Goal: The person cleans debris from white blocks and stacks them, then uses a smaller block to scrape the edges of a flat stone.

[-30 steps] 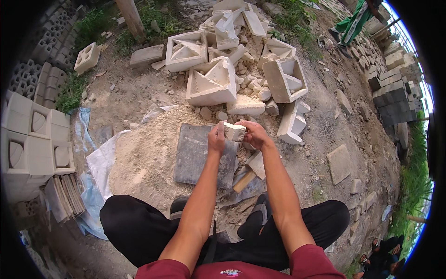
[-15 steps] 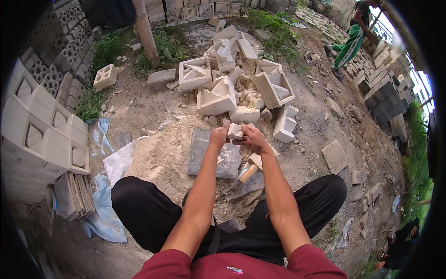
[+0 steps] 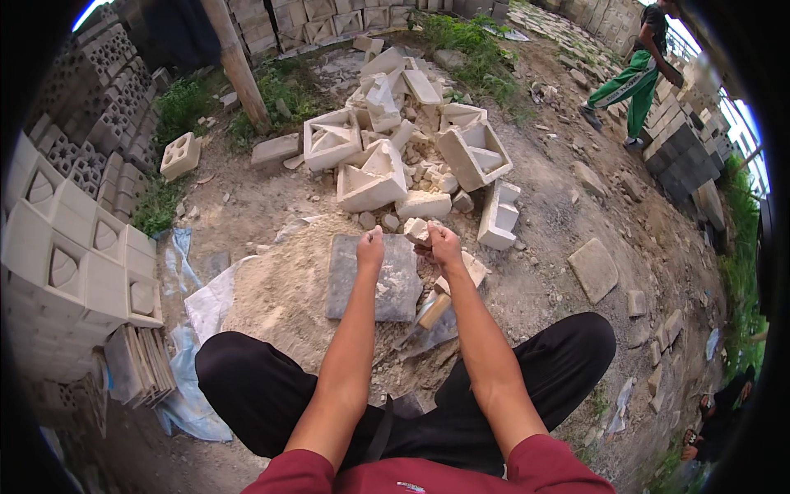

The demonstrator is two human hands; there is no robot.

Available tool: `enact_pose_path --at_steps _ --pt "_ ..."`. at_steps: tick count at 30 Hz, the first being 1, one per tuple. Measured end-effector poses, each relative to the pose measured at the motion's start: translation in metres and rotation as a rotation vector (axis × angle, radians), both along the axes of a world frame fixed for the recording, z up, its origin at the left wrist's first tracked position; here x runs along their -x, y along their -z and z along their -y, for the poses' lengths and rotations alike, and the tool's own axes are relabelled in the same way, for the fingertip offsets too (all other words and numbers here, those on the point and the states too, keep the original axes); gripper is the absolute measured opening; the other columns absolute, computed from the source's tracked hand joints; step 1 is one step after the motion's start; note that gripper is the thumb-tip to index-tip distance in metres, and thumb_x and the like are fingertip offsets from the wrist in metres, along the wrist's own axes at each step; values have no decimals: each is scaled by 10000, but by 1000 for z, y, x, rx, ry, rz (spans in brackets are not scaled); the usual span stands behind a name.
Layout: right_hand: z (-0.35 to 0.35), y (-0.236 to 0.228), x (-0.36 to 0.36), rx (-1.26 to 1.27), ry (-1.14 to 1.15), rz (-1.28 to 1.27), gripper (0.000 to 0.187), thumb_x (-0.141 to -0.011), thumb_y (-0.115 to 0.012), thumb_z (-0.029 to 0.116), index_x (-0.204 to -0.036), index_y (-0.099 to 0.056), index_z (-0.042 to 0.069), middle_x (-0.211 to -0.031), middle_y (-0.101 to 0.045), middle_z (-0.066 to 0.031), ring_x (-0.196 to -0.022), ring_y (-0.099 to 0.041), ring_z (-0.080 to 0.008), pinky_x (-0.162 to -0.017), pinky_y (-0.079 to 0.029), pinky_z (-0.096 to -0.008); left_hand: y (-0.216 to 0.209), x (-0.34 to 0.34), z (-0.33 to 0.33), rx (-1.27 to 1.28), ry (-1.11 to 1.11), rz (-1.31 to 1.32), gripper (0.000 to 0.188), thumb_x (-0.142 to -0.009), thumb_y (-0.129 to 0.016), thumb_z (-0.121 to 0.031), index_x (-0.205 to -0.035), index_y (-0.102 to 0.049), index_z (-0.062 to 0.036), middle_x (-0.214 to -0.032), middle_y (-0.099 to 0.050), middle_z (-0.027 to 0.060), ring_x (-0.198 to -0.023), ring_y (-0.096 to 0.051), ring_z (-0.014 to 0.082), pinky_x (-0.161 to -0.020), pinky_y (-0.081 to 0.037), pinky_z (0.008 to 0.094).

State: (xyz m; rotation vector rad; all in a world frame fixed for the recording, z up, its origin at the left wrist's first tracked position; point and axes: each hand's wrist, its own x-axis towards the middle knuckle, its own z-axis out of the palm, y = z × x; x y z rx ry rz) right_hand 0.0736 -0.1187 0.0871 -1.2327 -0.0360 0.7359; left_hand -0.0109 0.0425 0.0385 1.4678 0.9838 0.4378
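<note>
My right hand (image 3: 445, 247) grips a rough, pale broken piece of block (image 3: 417, 231) by its side. My left hand (image 3: 370, 250) is apart from it, fingers curled in and thumb on top; whether anything is inside cannot be seen. Below my hands lies a flat grey slab (image 3: 346, 284) dusted with pale crumbs. Beside the slab, under my right forearm, rests a trowel with a wooden handle (image 3: 435, 311), partly hidden, and another pale block piece (image 3: 473, 268). Left of the slab spreads a heap of sandy powder (image 3: 276, 292).
Ahead is a rubble pile with broken patterned blocks (image 3: 372, 183). Stacked pale blocks (image 3: 62, 222) and thin boards (image 3: 136, 366) stand at left, near a wooden post (image 3: 239, 74). A person in green trousers (image 3: 629, 86) is at far right by grey blocks (image 3: 683, 148).
My left hand has come off the block piece and moved left. The right hand keeps the piece, now turned. The person at far right has shifted stance.
</note>
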Motion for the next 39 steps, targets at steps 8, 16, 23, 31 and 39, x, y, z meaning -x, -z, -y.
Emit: enact_pose_path --at_steps 8,16,23,31,39 --pt "-33 -11 -77 621 149 623 516 -783 -726 351 -1101 -571 -23 -966 -652 -204 -922 -630 -337 -820 -487 -410 -33 -76 9 -122 -55 75 378 -885 -622 -279 -1124 -595 12 -1078 -647 168 -999 -624 280 -896 -474 374" --pt "-66 7 -160 691 19 950 548 -781 -717 355 -1140 -565 -31 -1063 -610 -244 -1097 -554 -380 -923 -453 -437 -28 -174 -47 -766 157 -196 585 -850 -608 -330 -1311 -442 -12 -1339 -443 213 -1276 -403 369 -1042 -327 485" --pt "-106 19 -223 777 -83 913 413 -796 -696 351 -939 -640 -32 -960 -646 -231 -937 -634 -357 -817 -499 -436 -5 -251 -86 -666 337 -419 770 -866 -591 -300 -1488 -202 -66 -1543 -217 185 -1446 -175 312 -1150 -134 529" --pt "-162 78 -300 719 36 666 455 -795 -659 264 -1059 -558 -92 -1004 -605 -283 -998 -583 -414 -899 -459 -443 -4 -252 -82 -632 364 -379 711 -897 -540 -166 -1503 -181 -67 -1550 -187 213 -1445 -174 335 -1143 -110 554" --pt "-228 120 -393 808 122 243 666 -801 -611 304 -1205 -424 -192 -1254 -444 -392 -1206 -457 -458 -1011 -407 -448 -4 -254 -84 -609 363 -349 709 -901 -543 -133 -1508 -179 -82 -1557 -172 210 -1454 -150 326 -1141 -98 561"
